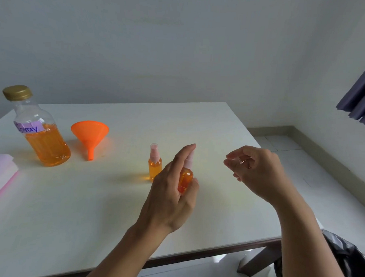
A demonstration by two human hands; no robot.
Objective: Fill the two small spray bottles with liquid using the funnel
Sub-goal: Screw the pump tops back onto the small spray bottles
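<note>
Nearest the camera, the left hand (171, 197) was curled round the held bottle (186, 178), which was kept tilted above the counter (80, 207), with the forefinger stretched up beside the pink spray head. A press of that finger, it was judged, could have sent out spray, and a slackened grip could have dropped the bottle onto the counter.

At the far left, a paper stack (0, 168) was cut off by the frame edge, so what it was could not be told. The big bottle (42, 136), capped in gold and partly filled with orange liquid, was stood beside it; no spill was feared while it was capped. The funnel (89, 134) was laid on its side near it, and could have rolled or left drips. The standing bottle (154, 168), upright and orange-filled, was placed just beside the left hand, where it could have been toppled by a careless sweep. The held bottle's base was hidden by the palm, so its level could not be read. The right hand (255, 171) was held apart to the right, fingers loosely curled, pinching something small and clear, probably the cap (240, 161). This was too blurred for certainty and could easily have been let slip.
</note>
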